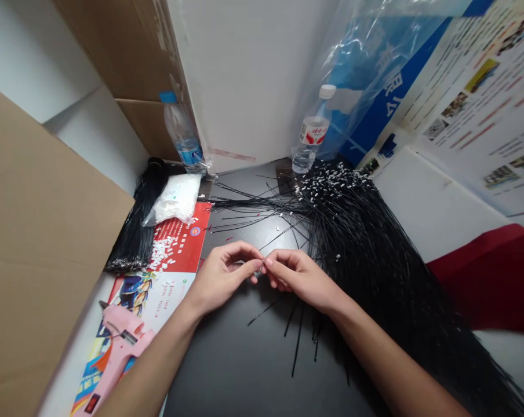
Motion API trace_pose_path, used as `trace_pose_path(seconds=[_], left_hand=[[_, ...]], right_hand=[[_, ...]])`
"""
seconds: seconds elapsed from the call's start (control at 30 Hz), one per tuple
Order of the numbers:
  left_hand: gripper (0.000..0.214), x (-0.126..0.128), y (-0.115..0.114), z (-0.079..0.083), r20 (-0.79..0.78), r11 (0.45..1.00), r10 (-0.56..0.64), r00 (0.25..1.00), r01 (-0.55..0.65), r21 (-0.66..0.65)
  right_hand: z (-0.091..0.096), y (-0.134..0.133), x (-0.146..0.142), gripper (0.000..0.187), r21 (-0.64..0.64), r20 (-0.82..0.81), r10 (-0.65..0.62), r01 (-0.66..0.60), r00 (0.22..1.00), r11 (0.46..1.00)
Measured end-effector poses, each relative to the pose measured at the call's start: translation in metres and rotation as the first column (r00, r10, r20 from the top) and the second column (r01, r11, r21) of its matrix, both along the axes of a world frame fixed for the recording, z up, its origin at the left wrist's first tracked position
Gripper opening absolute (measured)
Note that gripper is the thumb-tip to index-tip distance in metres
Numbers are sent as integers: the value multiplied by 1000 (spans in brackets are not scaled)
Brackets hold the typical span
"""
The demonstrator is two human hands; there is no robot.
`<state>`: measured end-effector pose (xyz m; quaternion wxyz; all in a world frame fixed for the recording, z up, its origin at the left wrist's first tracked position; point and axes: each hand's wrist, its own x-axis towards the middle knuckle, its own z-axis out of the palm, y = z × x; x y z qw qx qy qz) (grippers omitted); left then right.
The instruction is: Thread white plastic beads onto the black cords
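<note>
Black wire [280, 238], slanting away rightward, pinched by left hand [221, 277], right hand [300, 277]

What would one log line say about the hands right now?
left hand pinching thin black wire | right hand pinching it too | wire heap beside right hand

Tiny piece [262, 265] between the fingers [254, 266], hardly discernible.

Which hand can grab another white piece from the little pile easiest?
Probably the left hand. The loose white pieces lie on the red paper on its side, close by. The right hand is farther and would have to cross over.
</note>
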<state>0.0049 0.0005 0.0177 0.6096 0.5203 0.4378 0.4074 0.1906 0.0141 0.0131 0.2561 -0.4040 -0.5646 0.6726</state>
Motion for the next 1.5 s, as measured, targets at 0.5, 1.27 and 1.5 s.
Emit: trace_pose_path(seconds=[0.5, 1.27, 1.5], left_hand=[[27, -1, 2, 2, 59, 984, 25, 998, -14, -178], [23, -7, 2, -5, 82, 966, -4, 997, 25, -256], [25, -6, 2, -5, 80, 974, 29, 996, -10, -225]], right_hand=[[4, 0, 3, 33, 191, 39, -113, 103, 993, 976], [6, -4, 4, 20, 408, 188, -155, 66, 970, 911], [3, -3, 2, 20, 368, 214, -118, 32, 970, 929]])
